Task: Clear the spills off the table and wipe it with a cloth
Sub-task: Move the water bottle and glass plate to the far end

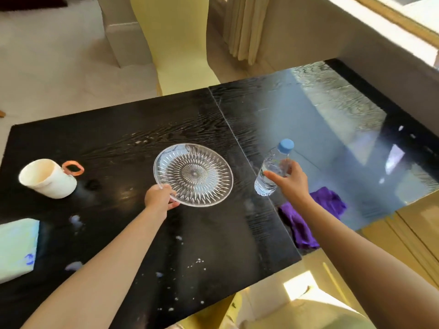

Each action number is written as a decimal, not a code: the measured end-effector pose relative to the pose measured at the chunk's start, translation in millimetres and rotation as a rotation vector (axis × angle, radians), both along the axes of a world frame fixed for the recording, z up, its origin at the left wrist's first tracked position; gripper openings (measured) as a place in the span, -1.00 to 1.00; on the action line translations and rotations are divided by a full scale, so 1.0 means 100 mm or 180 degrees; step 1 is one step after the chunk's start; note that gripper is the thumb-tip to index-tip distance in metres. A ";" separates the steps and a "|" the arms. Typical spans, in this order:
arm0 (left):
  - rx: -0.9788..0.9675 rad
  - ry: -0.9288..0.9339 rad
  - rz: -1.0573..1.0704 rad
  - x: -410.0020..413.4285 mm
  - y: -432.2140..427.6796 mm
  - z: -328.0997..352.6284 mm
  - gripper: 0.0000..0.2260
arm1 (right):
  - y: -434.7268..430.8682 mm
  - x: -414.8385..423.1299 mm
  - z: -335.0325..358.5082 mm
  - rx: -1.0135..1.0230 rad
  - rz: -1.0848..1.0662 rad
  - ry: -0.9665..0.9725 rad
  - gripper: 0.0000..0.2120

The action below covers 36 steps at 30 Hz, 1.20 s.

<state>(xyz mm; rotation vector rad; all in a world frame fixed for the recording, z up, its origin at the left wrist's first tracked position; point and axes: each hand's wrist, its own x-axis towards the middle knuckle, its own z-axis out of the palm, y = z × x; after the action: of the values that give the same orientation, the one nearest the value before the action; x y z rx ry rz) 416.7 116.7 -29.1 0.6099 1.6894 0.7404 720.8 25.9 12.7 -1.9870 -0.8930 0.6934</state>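
Note:
A clear cut-glass plate (194,174) is at the middle of the black table (123,129); my left hand (160,198) pinches its near-left rim. My right hand (291,182) grips a small water bottle (273,173) with a blue cap, tilted, to the right of the plate. A purple cloth (306,224) lies crumpled on the table near the right edge, partly under my right forearm. White crumbs and wet smears (194,262) are scattered over the near part of the table, with more specks (76,220) at the left.
A white mug (47,179) with an orange handle lies on its side at the left. A pale green packet (16,248) sits at the near-left edge. A yellow chair (175,43) stands behind the table. Glare covers the far right tabletop.

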 end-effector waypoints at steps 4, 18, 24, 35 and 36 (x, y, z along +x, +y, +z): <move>-0.0114 -0.0102 -0.0058 0.48 -0.01 -0.08 -0.84 | -0.04 0.35 -0.07 0.0049 -0.0085 -0.0032 -0.60; -0.0284 -0.0131 -0.0354 1.49 0.01 -0.41 -0.96 | 0.21 0.86 -0.20 0.0260 -0.0039 -0.0063 -0.53; -0.0535 -0.0277 -0.0504 1.75 0.01 -0.48 -0.79 | 0.54 0.75 -0.24 0.0216 0.0252 -0.0017 -0.52; -0.0743 -0.0548 -0.0647 1.68 0.00 -0.42 -0.90 | 0.85 0.42 -0.44 0.0100 0.0440 0.0466 -0.41; -0.0740 -0.0560 -0.0655 1.67 0.00 -0.40 -0.89 | 0.85 0.41 -0.44 0.0117 0.0434 0.0492 -0.39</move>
<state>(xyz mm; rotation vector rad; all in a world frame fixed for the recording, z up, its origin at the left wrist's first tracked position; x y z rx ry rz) 583.4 116.6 -69.1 0.5293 1.4974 0.4300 761.7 111.4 -31.6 -1.8252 -0.9467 0.8889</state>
